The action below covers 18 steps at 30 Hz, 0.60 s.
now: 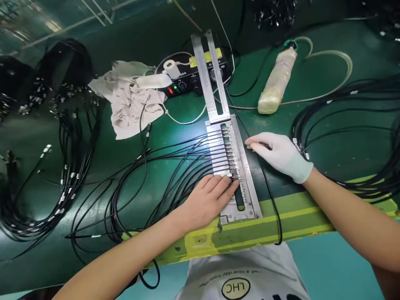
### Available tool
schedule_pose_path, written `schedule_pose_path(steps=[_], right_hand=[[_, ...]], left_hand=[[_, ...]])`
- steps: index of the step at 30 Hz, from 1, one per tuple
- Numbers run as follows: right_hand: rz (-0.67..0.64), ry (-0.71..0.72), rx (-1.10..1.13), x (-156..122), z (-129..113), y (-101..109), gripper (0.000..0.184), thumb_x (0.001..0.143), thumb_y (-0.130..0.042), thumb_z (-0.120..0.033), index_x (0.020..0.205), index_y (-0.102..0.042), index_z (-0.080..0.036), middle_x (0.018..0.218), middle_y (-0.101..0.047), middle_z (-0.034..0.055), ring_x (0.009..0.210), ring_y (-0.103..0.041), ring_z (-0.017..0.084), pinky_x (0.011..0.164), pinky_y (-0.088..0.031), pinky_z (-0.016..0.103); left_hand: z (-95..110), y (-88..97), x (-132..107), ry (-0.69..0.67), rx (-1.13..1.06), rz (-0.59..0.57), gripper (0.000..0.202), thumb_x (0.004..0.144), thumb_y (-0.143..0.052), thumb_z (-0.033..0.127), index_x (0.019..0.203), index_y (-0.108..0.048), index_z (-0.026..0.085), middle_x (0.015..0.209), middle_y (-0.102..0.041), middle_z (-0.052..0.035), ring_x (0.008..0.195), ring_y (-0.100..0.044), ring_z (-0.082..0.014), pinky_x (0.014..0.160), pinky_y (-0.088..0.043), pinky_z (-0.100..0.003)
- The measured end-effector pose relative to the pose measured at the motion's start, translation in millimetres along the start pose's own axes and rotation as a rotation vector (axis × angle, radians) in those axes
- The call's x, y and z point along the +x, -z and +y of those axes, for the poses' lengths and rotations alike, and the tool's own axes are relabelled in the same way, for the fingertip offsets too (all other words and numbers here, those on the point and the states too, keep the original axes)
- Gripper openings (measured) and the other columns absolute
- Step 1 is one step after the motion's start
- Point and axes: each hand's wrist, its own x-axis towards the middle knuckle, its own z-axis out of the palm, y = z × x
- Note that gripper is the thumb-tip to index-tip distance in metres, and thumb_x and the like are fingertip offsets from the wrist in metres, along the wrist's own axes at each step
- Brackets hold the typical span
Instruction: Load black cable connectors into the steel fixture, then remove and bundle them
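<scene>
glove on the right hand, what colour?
White, on the right hand; clearest in the head view.

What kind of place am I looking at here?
Probably a cable assembly bench in an electronics factory. A metal jig holds a row of black cables, more bundles lie on the green bench, and a small control box sits behind.

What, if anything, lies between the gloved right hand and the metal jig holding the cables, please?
Nothing visible does: the right hand has its fingertips at the jig edge. One black cable runs along the mat beneath the hand, beside the jig.
</scene>
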Motion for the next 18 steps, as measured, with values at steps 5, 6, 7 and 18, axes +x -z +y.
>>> schedule_pose_path(steps=[5, 6, 7, 18], right_hand=[[-0.025, 0.071, -0.033, 7.0, 0.2, 1.6, 0.021, 0.096, -0.054, -0.026, 0.105, -0.072, -0.024, 0.108, -0.073, -0.0015, 0.101, -0.067, 0.019, 0.093, -0.051, 0.031], [-0.033, 0.074, -0.030, 7.8, 0.2, 1.8, 0.021, 0.096, -0.053, -0.025, 0.106, -0.072, -0.024, 0.108, -0.073, -0.0012, 0.101, -0.067, 0.019, 0.092, -0.051, 0.031], [-0.039, 0.075, -0.026, 8.4, 0.1, 2.1, 0.021, 0.096, -0.053, -0.025, 0.106, -0.072, -0.024, 0.108, -0.073, -0.0009, 0.101, -0.067, 0.019, 0.092, -0.051, 0.031], [-0.065, 0.084, -0.016, 12.5, -0.1, 1.2, 0.025, 0.097, -0.050, -0.028, 0.107, -0.073, -0.025, 0.109, -0.073, 0.0002, 0.103, -0.067, 0.021, 0.094, -0.052, 0.035]], left_hand=[[-7.7, -9.0, 5.8, 0.054, -0.054, 0.019, 0.054, 0.091, -0.059, 0.014, 0.143, -0.047, 0.007, 0.123, -0.057, -0.0170, 0.106, -0.052, -0.0285, 0.094, -0.045, -0.044], [-8.3, -10.8, 6.6, 0.056, -0.071, 0.021, 0.055, 0.090, -0.060, 0.014, 0.144, -0.047, 0.007, 0.122, -0.057, -0.0168, 0.106, -0.052, -0.0285, 0.094, -0.045, -0.044], [-8.9, -12.5, 7.3, 0.060, -0.087, 0.027, 0.056, 0.090, -0.061, 0.015, 0.144, -0.046, 0.007, 0.120, -0.058, -0.0166, 0.106, -0.052, -0.0284, 0.094, -0.046, -0.044], [-9.4, -14.4, 12.5, 0.117, -0.180, 0.080, 0.050, 0.090, -0.059, 0.013, 0.139, -0.051, 0.006, 0.114, -0.059, -0.0162, 0.105, -0.051, -0.0282, 0.092, -0.043, -0.044]])
